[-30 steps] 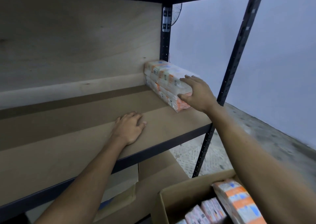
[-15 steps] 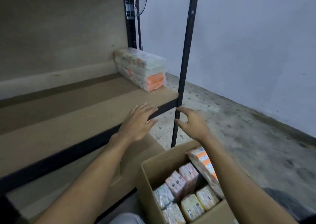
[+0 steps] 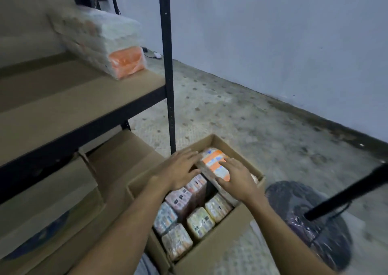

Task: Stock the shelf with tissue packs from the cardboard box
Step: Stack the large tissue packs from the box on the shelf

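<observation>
An open cardboard box (image 3: 216,251) stands on the floor in front of the shelf, filled with several upright tissue packs (image 3: 199,222). One long orange-and-white pack (image 3: 212,159) leans tilted against the box's far right side. My left hand (image 3: 180,169) lies with straight fingers on that pack's left edge, and my right hand (image 3: 237,178) rests flat on its upper face. Two stacked tissue packs (image 3: 105,41) sit at the right end of the wooden shelf board (image 3: 63,111).
A black steel upright (image 3: 168,69) rises just behind the box. Flattened cardboard (image 3: 117,161) lies under the shelf at the left. A fan base wrapped in dark plastic (image 3: 315,222), with a black pole, stands right of the box. The pale wall meets the concrete floor beyond.
Both hands have come off the shelf and dropped into the box, landing on the tilted pack. My view has swung down and to the right.
</observation>
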Demonstrator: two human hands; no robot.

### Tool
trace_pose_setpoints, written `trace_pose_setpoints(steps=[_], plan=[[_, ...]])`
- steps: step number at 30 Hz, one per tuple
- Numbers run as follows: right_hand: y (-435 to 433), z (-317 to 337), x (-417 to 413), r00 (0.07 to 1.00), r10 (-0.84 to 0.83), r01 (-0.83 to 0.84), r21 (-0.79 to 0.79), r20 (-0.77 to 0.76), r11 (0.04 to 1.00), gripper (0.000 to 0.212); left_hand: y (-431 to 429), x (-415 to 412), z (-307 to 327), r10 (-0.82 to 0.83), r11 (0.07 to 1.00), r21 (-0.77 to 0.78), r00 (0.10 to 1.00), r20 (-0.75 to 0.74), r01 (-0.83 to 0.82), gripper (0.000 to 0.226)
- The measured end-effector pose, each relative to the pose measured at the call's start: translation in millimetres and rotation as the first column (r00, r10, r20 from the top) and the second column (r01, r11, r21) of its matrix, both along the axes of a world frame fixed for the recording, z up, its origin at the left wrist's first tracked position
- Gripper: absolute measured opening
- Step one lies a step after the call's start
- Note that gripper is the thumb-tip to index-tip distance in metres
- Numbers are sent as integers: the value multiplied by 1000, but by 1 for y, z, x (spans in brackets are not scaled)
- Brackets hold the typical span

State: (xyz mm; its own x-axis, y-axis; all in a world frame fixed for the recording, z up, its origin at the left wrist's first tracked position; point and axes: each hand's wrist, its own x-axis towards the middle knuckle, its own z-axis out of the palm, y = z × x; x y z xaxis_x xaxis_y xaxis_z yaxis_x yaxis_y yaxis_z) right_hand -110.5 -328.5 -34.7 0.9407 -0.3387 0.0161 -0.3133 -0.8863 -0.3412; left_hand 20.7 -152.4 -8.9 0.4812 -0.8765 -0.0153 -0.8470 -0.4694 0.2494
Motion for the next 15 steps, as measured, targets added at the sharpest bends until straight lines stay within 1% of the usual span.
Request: trace_pose_setpoints(steps=[5,7,10,12,15], plan=[[-15,-42,4,999,-14,12,-42,-45,999,69,-29,16,-63,-44,999,27,996,-80,46,55],[-21,-48,6,992,-12,6,-50,-129,999,73,-39,22,-77,-68,997,43,995,-67,71,58],[-32,-62,9,969,12,-27,-57,-248,998,89,-54,32,-94,-134,983,120,989,-60,140,65],[-36,-69,10,965,26,-43,-58,-261,997,97,-65,38,-105,-180,971,147,982,-64,188,70],[-43,-79,9,965,42,-70,-102,-257,992,104,-79,48,-125,-231,967,100,972,-28,233,78]])
